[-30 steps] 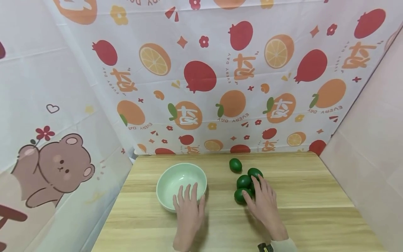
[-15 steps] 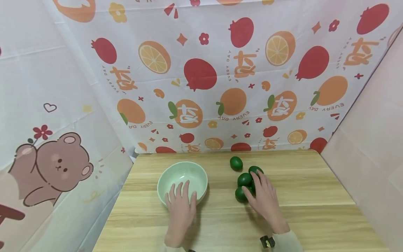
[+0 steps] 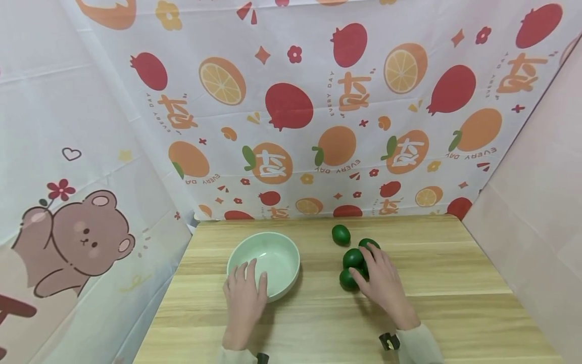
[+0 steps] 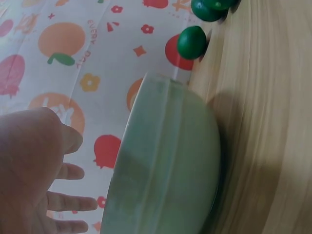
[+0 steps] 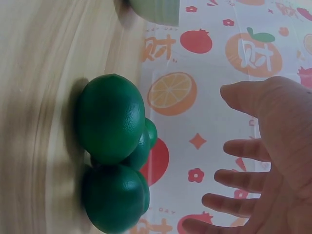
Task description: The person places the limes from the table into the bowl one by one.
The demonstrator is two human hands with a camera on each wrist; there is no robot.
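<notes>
A pale green bowl (image 3: 279, 258) stands on the left part of the table. My left hand (image 3: 244, 301) hovers over its near-left rim, fingers spread and holding nothing; in the left wrist view the fingers (image 4: 73, 202) are apart from the bowl wall (image 4: 165, 156). Several smooth dark green limes (image 3: 352, 258) lie clustered to the right. Above their right side is my right hand (image 3: 384, 280), fingers extended, partly hiding some of them. The right wrist view shows a gap between that hand (image 5: 285, 151) and the nearest lime (image 5: 111, 119). One lime (image 3: 341, 235) lies apart, farther back.
The wooden table (image 3: 313, 323) reaches back to a fruit-printed curtain (image 3: 291, 151). A pale curtain with a printed bear (image 3: 91, 237) hangs at the left, and a plain pale one (image 3: 532, 202) at the right. A dark band (image 3: 389, 341) is at the right wrist.
My left hand has moved left across the front of the bowl, from its near-right side to its near-left rim. The right hand stays over the limes, and the bowl keeps its place.
</notes>
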